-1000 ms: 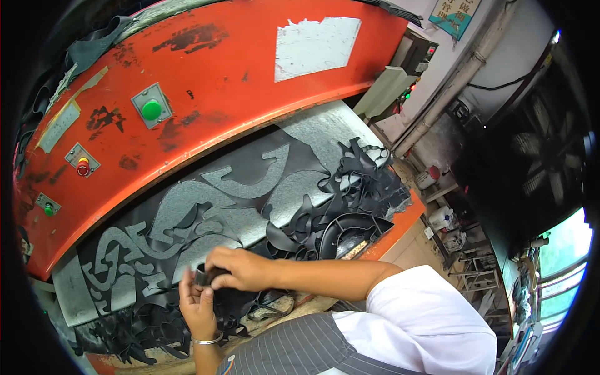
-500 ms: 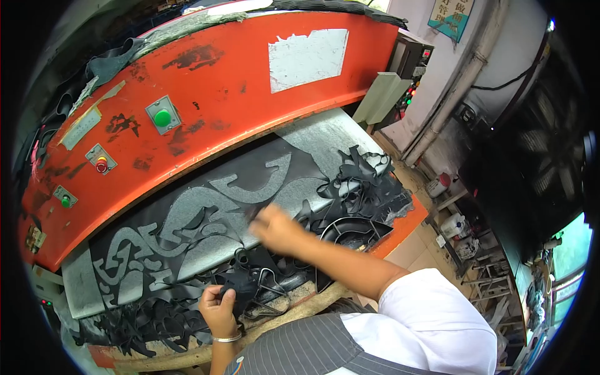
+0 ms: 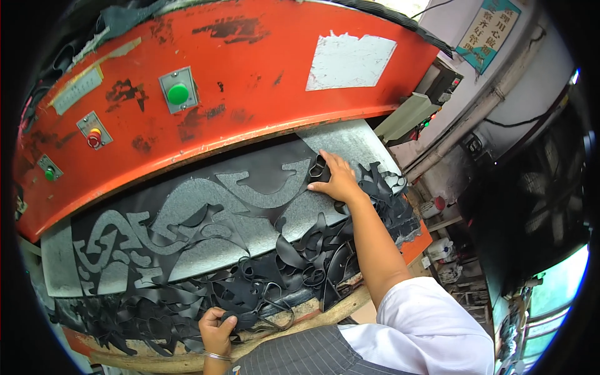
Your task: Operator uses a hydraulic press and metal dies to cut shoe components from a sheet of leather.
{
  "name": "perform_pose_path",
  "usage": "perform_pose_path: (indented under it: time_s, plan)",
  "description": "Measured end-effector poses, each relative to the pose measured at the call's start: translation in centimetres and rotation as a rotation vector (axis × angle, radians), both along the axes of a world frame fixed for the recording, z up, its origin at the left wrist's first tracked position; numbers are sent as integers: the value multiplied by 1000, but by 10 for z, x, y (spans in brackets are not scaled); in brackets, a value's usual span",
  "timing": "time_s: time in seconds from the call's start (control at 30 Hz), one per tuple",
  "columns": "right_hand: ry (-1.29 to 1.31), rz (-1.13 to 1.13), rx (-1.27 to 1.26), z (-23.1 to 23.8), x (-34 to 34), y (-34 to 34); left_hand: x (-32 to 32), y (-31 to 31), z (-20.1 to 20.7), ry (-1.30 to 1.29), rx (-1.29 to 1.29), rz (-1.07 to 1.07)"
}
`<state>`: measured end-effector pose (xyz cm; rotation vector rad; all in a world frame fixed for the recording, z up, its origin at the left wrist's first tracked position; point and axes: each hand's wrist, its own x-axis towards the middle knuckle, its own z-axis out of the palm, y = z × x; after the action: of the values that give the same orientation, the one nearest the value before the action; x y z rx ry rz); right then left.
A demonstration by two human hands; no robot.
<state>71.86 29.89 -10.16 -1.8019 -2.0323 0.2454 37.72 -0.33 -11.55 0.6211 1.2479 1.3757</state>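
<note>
A black leather-like sheet with curved shapes cut out of it lies on the grey press bed. My right hand reaches to the sheet's right end. Its thumb and fingers are closed around a small dark cutting die, which stands at the sheet's edge. Low in front, my left hand is closed, thumb against fingers, on dark cut pieces that its fingers partly hide. A bent metal die frame lies beside it among black offcuts.
The orange press beam spans above the bed, carrying a large green button and a red button. More offcuts heap at the bed's right end. A wooden rail edges the near side.
My right hand has moved away and to the right, from mid-sheet to the small die at the sheet's right end. My left hand stays low, still closed. The view has shifted.
</note>
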Motion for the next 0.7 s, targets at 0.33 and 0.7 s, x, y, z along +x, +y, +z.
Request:
perform_pose_path:
  time_s: [0.33,0.7]
  plan:
    - [161,145,64,-34,17,16,-4,8,-10,-3,-107,-106]
    - [122,197,13,-33,17,17,-12,6,-20,-87,87,-112]
